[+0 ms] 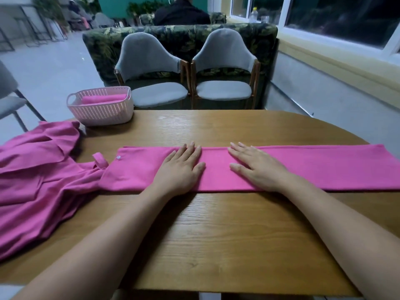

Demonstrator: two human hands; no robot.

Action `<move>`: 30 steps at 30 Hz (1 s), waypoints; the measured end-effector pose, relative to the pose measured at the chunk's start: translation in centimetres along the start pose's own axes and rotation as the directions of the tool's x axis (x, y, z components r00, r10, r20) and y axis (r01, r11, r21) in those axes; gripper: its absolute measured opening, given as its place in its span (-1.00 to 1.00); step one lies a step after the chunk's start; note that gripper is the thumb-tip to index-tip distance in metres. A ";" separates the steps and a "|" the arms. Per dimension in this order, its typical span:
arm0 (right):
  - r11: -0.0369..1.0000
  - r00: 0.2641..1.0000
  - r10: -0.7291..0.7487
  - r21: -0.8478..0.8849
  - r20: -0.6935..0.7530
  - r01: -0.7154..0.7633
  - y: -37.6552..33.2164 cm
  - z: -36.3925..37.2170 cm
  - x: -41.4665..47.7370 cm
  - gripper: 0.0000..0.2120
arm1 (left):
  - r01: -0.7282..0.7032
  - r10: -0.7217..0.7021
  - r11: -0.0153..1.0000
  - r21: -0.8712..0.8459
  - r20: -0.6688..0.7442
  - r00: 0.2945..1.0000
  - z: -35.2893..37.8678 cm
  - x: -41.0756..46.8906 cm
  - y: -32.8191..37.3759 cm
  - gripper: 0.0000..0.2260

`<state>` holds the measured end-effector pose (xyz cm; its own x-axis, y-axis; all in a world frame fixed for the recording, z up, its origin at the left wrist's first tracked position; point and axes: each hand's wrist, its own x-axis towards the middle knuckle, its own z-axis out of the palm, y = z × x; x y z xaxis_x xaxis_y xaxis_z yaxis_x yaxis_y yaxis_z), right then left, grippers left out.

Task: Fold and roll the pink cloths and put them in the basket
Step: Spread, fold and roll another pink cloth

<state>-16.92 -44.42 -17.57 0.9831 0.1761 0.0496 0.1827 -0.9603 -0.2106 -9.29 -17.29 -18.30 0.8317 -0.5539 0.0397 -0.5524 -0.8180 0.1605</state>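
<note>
1. The folded cloth [303, 167] lies as a long strip across the middle of the table [216, 234], running left to right. The left hand [179, 167] and right hand [257, 167] rest flat on it, fingers straight, gripping nothing.
2. It looks light, soft and limp, and likely to slip out of its fold. I would pinch one short end and roll firmly along the strip.
3. Count: one strip, one rolled cloth [104, 98] inside the one basket [101, 113] at far left, and a loose heap [39, 180] at near left whose number I cannot tell.

One head-worn wide-angle view — forward and down, close over the table [216, 234].
</note>
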 end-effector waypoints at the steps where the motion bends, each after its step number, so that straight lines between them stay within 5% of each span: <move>1: 1.000 1.000 0.002 0.002 0.003 -0.002 0.0 -0.1 -0.1 -0.31 | 0.015 -0.015 1.000 0.002 0.002 1.000 -0.2 -0.3 -0.9 -0.41; 12: 1.000 1.000 0.026 0.005 0.008 -0.026 -0.5 -0.1 -0.6 -0.30 | 0.228 -0.228 0.973 0.023 0.015 0.973 -2.4 -4.0 -11.1 -0.41; 20: 0.999 0.999 -0.026 0.026 -0.020 0.026 -0.9 -0.4 -1.0 -0.31 | 0.231 -0.231 0.973 -0.008 -0.029 0.972 -2.4 -4.2 -11.2 -0.42; 26: 0.990 0.990 -0.134 0.037 0.031 0.133 -1.5 -0.5 -1.8 -0.46 | 0.135 -0.180 0.981 -0.142 -0.373 0.910 -2.8 -4.4 -9.4 -0.54; 30: 0.998 0.998 -0.060 0.025 0.029 0.059 -1.0 -0.9 -1.9 -0.47 | -0.003 -0.045 0.993 -0.118 -0.402 0.914 -2.6 -3.6 -6.1 -0.61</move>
<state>-18.96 -44.03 -16.58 0.9703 0.2393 0.0341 0.2406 -0.9426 -0.2315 -8.75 -9.96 -16.89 0.8079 -0.4072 0.4260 -0.5446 -0.7920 0.2759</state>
